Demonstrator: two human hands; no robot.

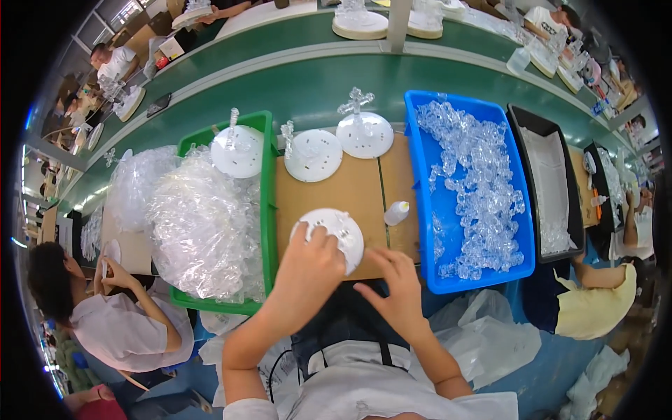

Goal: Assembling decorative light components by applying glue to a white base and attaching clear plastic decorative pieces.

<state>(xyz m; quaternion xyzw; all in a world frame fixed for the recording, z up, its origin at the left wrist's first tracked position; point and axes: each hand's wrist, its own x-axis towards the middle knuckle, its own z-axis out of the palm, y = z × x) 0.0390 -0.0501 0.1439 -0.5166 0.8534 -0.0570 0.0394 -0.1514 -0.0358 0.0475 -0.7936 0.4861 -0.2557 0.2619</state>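
A white round disc (pixel 354 241) lies in front of me on the brown cardboard (pixel 315 199), with small fittings on its top. My left hand (pixel 313 262) is over the disc's left part, its fingers curled down against the surface. Whatever those fingers pinch is hidden beneath them. To the right of the disc, my right hand (pixel 397 283) is open, thumb and fingers apart and nothing in it. A small white squeeze bottle (pixel 397 213) sits on the cardboard, beyond my right hand.
Behind stand three white discs with clear upright pieces: left (pixel 236 155), middle (pixel 313 159), right (pixel 367 137). A green crate (pixel 267 210) of clear-wrapped parts is at left. To the right are a blue tray (pixel 442 285) of clear plastic pieces and a black tray (pixel 556 161). Co-workers sit on both sides.
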